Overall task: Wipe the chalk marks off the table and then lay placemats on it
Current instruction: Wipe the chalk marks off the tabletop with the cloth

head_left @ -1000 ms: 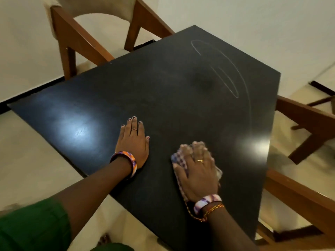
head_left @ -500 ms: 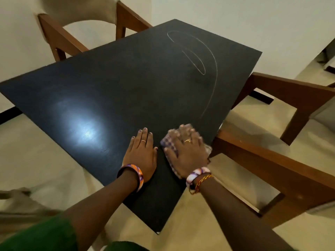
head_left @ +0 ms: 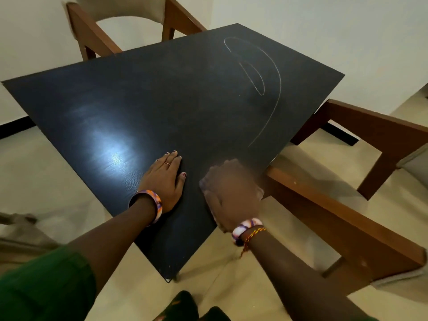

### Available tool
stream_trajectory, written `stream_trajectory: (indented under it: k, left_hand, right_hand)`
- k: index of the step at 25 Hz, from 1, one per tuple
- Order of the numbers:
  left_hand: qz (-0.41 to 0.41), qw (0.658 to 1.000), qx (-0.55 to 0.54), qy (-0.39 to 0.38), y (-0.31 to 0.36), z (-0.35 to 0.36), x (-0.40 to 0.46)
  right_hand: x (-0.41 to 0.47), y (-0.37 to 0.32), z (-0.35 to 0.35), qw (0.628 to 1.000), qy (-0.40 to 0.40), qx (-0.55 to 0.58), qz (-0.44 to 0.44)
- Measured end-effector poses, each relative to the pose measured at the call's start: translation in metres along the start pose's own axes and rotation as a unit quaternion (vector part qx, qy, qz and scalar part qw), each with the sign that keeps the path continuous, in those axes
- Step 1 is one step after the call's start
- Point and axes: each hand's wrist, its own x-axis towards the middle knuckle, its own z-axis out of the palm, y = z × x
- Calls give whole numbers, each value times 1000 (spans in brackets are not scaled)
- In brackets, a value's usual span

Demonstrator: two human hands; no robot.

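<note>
We wipe | right hand (head_left: 231,193) pressed flat, blurred, on cloth (head_left: 257,193) at table (head_left: 139,100) right edge | left hand (head_left: 165,179) flat, empty | chalk (head_left: 261,84) remains near far corner | placemats unseen, unlaid

One table (head_left: 150,107), two chairs (head_left: 361,181), two hands (head_left: 164,179).

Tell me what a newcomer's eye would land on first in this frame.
Probably the white chalk marks, looping across the far right of the black table. Next, the blurred right hand pressing a cloth at the near right edge, with the left hand flat beside it.
</note>
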Motion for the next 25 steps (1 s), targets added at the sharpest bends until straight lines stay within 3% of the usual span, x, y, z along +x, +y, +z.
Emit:
stream_trajectory:
  k: [7, 15, 21, 23, 25]
  left_hand:
    - [-3, 1000, 19, 2, 3, 1, 4]
    - [-25, 999, 37, 10, 25, 11, 50]
    - [-24, 999, 19, 10, 84, 31, 139]
    - [-34, 999, 15, 14, 98, 33, 162]
    - [-48, 999, 19, 12, 110, 36, 186]
  right_hand:
    - [39, 32, -8, 998, -41, -20, -51]
    - [139, 111, -29, 990, -64, -12, 126]
    - [89, 128, -29, 991, -65, -31, -112]
    - [116, 151, -32, 993, -61, -32, -92]
    - [161, 176, -34, 999, -47, -19, -17]
